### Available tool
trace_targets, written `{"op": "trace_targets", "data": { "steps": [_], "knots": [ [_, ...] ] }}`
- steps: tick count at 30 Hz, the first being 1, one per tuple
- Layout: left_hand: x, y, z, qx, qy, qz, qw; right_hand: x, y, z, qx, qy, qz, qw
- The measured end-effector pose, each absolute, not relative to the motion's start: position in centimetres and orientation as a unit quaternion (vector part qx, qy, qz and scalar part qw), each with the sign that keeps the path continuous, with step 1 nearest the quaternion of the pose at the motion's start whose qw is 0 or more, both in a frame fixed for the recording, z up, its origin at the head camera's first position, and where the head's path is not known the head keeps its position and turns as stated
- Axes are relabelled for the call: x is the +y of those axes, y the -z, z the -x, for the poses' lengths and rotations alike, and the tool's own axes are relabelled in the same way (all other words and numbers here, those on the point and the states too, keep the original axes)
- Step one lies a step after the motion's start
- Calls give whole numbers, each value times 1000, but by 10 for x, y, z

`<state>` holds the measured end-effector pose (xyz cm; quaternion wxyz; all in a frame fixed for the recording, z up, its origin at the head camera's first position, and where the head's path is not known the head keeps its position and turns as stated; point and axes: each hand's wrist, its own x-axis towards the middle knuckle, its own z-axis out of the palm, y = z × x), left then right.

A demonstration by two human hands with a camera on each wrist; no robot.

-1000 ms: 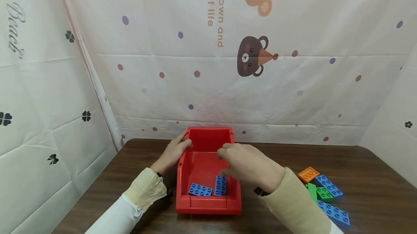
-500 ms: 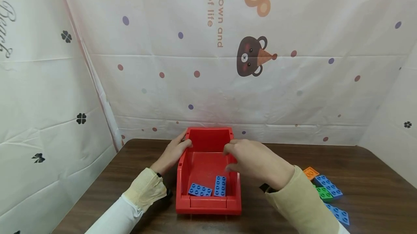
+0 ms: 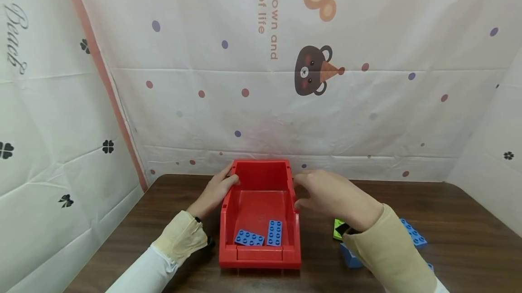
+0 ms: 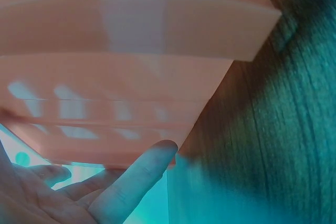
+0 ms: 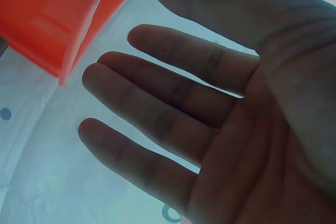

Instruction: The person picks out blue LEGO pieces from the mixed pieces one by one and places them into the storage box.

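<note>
A red storage bin [image 3: 259, 258] stands on the table, its low front lip toward me. Two blue toy bricks [image 3: 249, 238] lie on its floor near that lip. My left hand [image 3: 211, 196] holds the bin's left wall, thumb at the rim and fingers along the outside; the left wrist view shows those fingers [image 4: 139, 179] against the bin. Just outside the right wall is my right hand [image 3: 336, 197], its fingers loosely bent. In the right wrist view nothing lies in its palm [image 5: 247, 156], and the fingers are spread beside the bin's edge.
Right of the bin, partly under my right forearm, are a lime green brick [image 3: 337, 229] and a blue brick [image 3: 350, 256]. Another blue brick [image 3: 414, 233] lies farther right. A patterned cloth [image 3: 367, 116] hangs behind the table [image 3: 461, 220].
My right hand has moved out of the bin to the right, past its right wall. Bricks near the bin came into view as others went behind the sleeve. My left hand stays put.
</note>
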<state>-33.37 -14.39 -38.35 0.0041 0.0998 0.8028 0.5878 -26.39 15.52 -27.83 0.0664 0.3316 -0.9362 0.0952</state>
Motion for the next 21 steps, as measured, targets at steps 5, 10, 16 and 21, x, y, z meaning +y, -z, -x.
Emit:
{"op": "trace_targets", "data": {
  "steps": [5, 10, 16, 21],
  "knots": [
    [-145, 384, 334, 802, -588, -101, 6, 163, 273, 266, -943, -100, -312, 52],
    [-153, 400, 351, 796, -591, -132, 6, 171, 271, 269, -950, -98, -295, 44],
    [-143, 383, 334, 807, -582, -98, 2, 178, 270, 270, -955, -102, -276, 31],
    [-143, 382, 334, 808, -581, -98, 2, 182, 271, 273, -955, -101, -276, 28]
  ]
}}
